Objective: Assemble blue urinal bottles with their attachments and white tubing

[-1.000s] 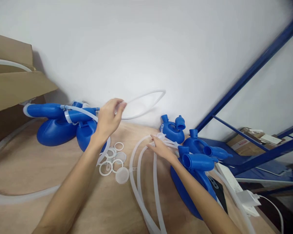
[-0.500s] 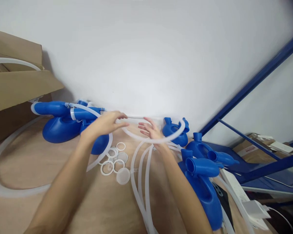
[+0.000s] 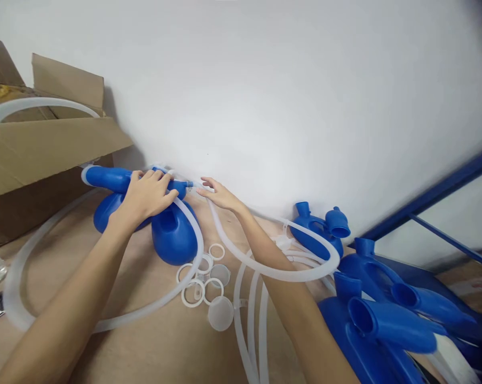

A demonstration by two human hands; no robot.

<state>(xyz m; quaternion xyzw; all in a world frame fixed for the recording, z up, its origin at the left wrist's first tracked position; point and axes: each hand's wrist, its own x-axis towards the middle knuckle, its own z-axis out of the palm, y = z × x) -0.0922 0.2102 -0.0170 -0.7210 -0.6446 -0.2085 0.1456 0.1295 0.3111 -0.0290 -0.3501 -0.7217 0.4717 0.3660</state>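
My left hand [image 3: 148, 193] curls over a blue tube-shaped funnel piece [image 3: 179, 188] on a blue plastic jug [image 3: 175, 234], fingers on the far side, thumb on the near side. My right hand [image 3: 219, 195] is spread beside the funnel's narrow tip, near one end of a clear white hose [image 3: 241, 256]. Whether its fingers touch the hose is hard to tell. This hose loops to the right across my right forearm. Left of my left hand, another blue funnel [image 3: 107, 178] with a pale rim rests on a second jug [image 3: 104, 212], partly covered by my hand.
White rings [image 3: 192, 293] and round mesh discs [image 3: 220, 313] lie in the middle of the brown tabletop [image 3: 176, 352]. More hoses [image 3: 252, 320] run beside them. Several blue jugs [image 3: 313, 234] stand at right by a blue rack [image 3: 436, 197]. An open cardboard box [image 3: 52, 144] is at left.
The view has swung left. My left hand has moved from the air onto the blue funnel piece. My right hand has come left, out of the hose loop, to the funnel's tip.
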